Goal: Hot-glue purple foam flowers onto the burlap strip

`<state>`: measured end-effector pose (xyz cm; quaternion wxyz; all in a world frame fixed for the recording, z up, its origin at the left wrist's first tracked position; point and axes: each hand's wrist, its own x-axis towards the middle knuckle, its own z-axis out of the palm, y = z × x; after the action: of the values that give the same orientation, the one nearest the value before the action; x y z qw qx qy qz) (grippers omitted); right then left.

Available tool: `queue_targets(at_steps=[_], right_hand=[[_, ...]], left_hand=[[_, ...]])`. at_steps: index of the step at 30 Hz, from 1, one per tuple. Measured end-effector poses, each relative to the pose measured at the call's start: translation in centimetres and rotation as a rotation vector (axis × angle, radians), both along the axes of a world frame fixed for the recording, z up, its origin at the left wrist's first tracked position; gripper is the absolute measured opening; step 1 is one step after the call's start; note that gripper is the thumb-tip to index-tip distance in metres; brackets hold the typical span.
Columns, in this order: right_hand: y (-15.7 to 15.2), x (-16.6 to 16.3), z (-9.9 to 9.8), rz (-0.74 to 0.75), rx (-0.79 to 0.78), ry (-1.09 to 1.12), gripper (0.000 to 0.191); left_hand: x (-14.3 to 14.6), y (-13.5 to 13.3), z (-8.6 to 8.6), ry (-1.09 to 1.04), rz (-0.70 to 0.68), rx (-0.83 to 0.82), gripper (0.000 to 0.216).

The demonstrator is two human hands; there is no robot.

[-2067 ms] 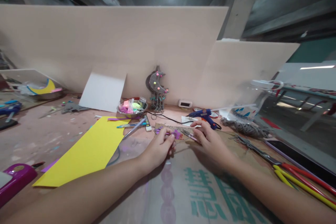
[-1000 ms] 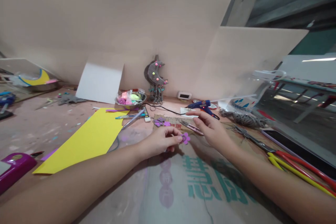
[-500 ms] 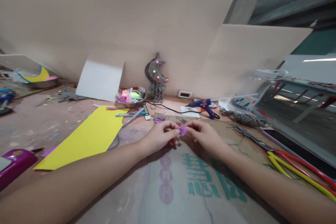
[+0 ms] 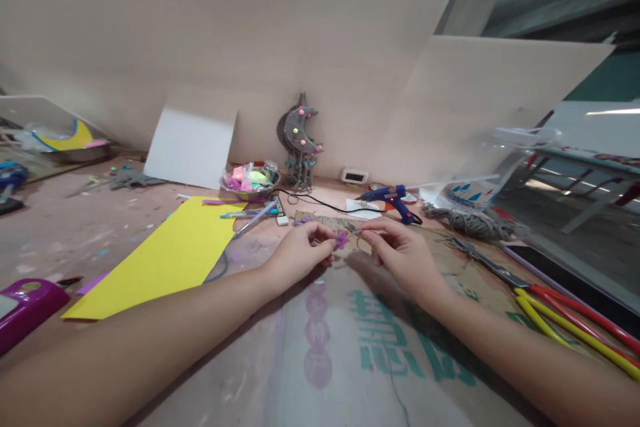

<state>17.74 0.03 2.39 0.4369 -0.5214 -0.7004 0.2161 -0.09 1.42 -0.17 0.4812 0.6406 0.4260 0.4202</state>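
My left hand (image 4: 299, 252) pinches a small purple flower (image 4: 341, 239) between thumb and fingertips. Just to the right of it, my right hand (image 4: 404, 255) has its thumb and index finger closed on a thin grey cord (image 4: 358, 241), which hangs in a small loop. Whether the cord joins the flower I cannot tell. Both hands are above a plastic-covered sheet with green and purple print (image 4: 317, 337). Behind my left fingers more purple bits (image 4: 305, 220) lie on the cardboard, partly hidden.
Yellow paper (image 4: 160, 259) and pens lie left. Behind stand a bowl of coloured clay packets (image 4: 250, 181), a grey moon ornament (image 4: 298, 133) and a blue glue gun (image 4: 395, 200). Scissors (image 4: 500, 272), red- and yellow-handled tools, a phone (image 4: 565, 293) and grey yarn (image 4: 470, 221) are right.
My right fingers have left the flower and moved slightly right, now with a grey cord showing in them. The flower has tilted in my left hand. The camera view has shifted a little.
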Motion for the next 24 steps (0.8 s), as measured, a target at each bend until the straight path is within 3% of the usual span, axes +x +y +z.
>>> queue_targets(at_steps=[2, 4, 10, 15, 20, 24], right_hand=[[0.2, 0.0, -0.1, 0.043, -0.100, 0.076, 0.020], [0.3, 0.2, -0.2, 0.069, -0.102, 0.084, 0.020], [0.6, 0.5, -0.5, -0.023, 0.155, -0.134, 0.019], [0.7, 0.4, -1.0, -0.039, 0.021, -0.115, 0.025], [0.7, -0.2, -1.4, 0.040, -0.132, 0.054, 0.027], [0.4, -0.6, -1.4, 0.066, -0.161, 0.078, 0.026]], left_hand=[[0.0, 0.1, -0.1, -0.003, -0.009, 0.013, 0.016], [0.0, 0.1, 0.0, -0.011, -0.018, 0.029, 0.018], [-0.1, 0.0, -0.1, 0.027, -0.014, 0.024, 0.020], [0.0, 0.2, -0.1, -0.024, -0.022, -0.005, 0.016], [0.2, 0.0, 0.2, -0.140, -0.053, -0.093, 0.016], [0.3, -0.1, 0.6, -0.212, -0.070, -0.168, 0.019]])
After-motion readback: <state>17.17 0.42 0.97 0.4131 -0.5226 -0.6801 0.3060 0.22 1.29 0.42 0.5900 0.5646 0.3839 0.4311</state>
